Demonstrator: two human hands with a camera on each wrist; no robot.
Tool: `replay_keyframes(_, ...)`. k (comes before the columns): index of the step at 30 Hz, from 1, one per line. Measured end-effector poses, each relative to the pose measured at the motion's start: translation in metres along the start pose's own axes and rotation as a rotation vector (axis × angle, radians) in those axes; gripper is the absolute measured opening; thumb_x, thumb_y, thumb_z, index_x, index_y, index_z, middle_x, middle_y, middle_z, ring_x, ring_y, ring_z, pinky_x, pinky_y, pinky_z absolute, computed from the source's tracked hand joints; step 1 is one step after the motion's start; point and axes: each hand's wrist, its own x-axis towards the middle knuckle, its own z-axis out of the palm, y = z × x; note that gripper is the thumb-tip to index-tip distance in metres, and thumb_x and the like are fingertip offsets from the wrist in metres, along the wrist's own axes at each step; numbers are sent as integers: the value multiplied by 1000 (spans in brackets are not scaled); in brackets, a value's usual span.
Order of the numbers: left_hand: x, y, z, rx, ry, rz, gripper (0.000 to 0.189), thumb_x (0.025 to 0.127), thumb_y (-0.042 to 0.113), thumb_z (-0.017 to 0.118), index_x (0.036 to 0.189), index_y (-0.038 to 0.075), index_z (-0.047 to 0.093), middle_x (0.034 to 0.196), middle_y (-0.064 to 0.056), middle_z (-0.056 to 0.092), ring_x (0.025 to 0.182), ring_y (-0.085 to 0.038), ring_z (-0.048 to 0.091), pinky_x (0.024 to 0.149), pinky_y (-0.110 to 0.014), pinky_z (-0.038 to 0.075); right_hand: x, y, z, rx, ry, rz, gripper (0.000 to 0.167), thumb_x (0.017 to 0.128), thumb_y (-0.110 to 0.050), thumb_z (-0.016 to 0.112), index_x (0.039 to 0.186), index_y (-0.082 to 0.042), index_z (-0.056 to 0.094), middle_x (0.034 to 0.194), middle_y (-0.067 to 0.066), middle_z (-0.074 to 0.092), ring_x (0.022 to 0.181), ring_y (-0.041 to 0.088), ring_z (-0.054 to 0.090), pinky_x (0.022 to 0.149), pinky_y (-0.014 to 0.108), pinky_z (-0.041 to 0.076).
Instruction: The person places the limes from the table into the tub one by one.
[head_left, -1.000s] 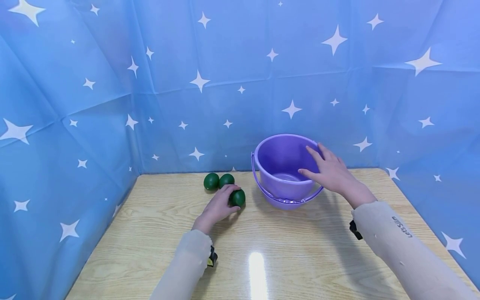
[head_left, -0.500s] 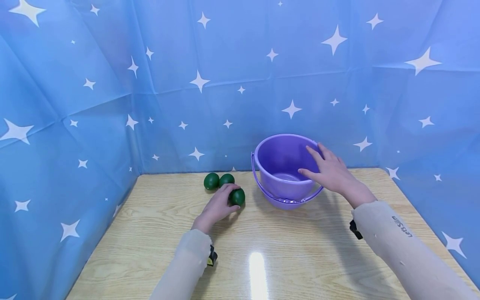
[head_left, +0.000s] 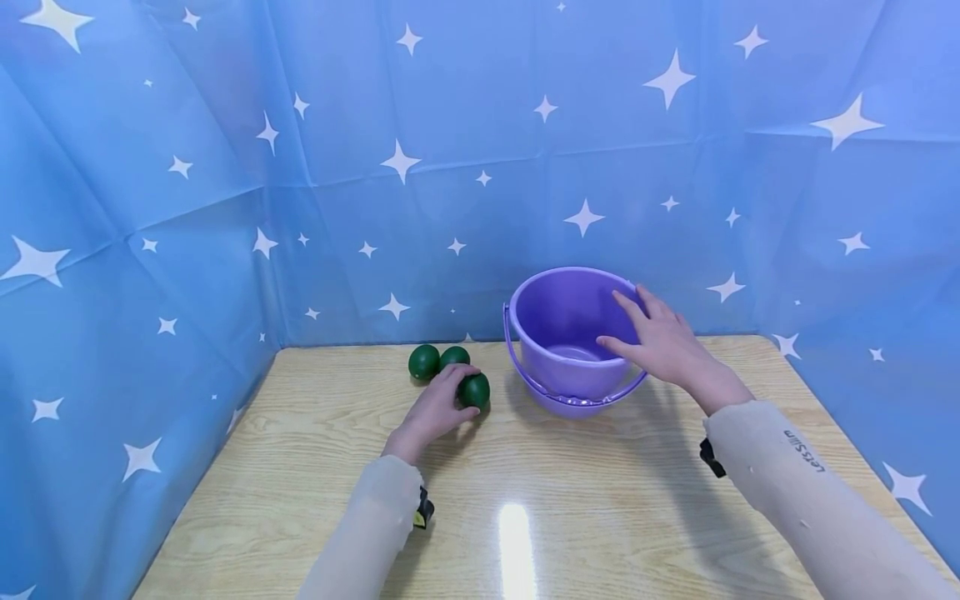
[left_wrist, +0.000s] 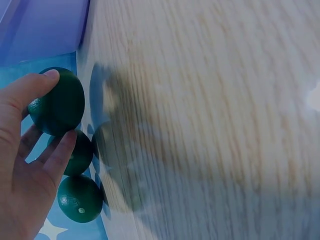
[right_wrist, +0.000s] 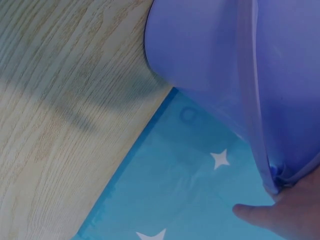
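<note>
My left hand (head_left: 437, 410) pinches a dark green, lime-like fruit (head_left: 474, 391) between thumb and fingers. In the left wrist view this fruit (left_wrist: 60, 102) seems slightly off the table, apart from its reflection. Just behind it sit two similar fruits, one at the left (head_left: 424, 362) and one partly hidden by the hand (head_left: 454, 356). To the right stands a purple bucket (head_left: 570, 379), no contents visible, its handle hanging at the front. My right hand (head_left: 663, 346) rests at its right rim, fingers spread and fairly straight; in the right wrist view the hand (right_wrist: 295, 212) shows only partly.
A light wood-grain table (head_left: 300, 500) carries everything. Blue cloth (head_left: 480, 217) with white stars hangs behind it and along both sides. The bucket and the fruits are near the table's back edge. A bright light reflection (head_left: 516, 550) lies at the front.
The pinched fruit and my left hand have shifted very slightly upward in the head view. My right hand and the bucket look unchanged.
</note>
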Motion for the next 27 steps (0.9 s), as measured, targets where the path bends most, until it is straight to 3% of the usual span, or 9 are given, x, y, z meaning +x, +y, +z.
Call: replay_keyframes(27, 2, 5, -2, -15, 33, 24, 64, 87, 20, 78, 144, 20, 48, 150, -3, 46, 140, -28, 46, 115, -49, 43, 0, 1, 0, 4, -5, 0, 92, 95, -66, 48, 162, -15, 10, 165, 29, -3, 149, 56, 4, 116, 76, 6)
